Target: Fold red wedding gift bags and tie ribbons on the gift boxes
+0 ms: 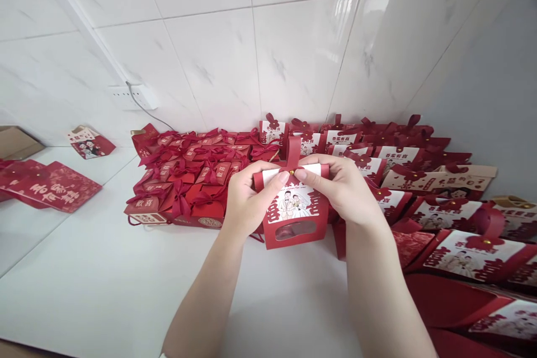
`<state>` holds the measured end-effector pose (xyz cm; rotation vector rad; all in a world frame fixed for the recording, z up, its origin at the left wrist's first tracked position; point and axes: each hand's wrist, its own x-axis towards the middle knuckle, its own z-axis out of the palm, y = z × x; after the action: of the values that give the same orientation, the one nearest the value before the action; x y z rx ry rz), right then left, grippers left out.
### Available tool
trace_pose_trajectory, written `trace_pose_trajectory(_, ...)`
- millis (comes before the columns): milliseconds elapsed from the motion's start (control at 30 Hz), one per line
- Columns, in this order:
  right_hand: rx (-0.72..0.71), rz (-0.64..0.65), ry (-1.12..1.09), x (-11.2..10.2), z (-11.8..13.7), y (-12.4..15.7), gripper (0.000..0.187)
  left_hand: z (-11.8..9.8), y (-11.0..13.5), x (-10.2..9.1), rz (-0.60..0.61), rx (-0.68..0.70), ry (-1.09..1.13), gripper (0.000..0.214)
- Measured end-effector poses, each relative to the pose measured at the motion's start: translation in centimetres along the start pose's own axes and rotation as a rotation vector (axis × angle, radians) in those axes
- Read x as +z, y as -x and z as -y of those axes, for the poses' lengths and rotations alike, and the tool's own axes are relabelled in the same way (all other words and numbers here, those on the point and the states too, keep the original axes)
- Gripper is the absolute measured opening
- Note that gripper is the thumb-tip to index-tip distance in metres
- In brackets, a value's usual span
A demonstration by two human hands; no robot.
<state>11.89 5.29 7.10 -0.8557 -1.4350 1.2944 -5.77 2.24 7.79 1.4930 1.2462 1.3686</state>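
Between my two hands is a red gift box [296, 233] with a white printed panel of a couple, a small cut-out window low on its front and a red strap loop on top. My left hand [250, 193] grips its upper left side, thumb pressed beside the gold stud at the strap's base. On the upper right side my right hand [342, 187] holds it the same way, its thumb close to the stud. The fingers behind the box are hidden. The box is held upright above the white table [277, 313].
Behind my left hand sit rows of small red ribbon-tied boxes [213, 170]. Many similar strapped gift boxes [461, 257] crowd the right side. Flat red boxes [59, 187], a small house-shaped box [90, 142] and a brown carton [19, 142] are at left. A tiled wall [210, 56] with a socket [132, 97] stands behind.
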Motion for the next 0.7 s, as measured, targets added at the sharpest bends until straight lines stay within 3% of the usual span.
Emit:
trace_pose_trajectory(400, -0.004, -0.059, 0.019, 0.7, 0.1, 0.2, 0.025, 0.3, 0.1, 0.2, 0.006, -0.044, 0.073, 0.021)
trace_pose_trajectory(700, 0.023, -0.091, -0.013, 1.6, -0.2, 0.3, 0.022, 0.5, -0.2, -0.1, -0.071, -0.033, 0.123, 0.021)
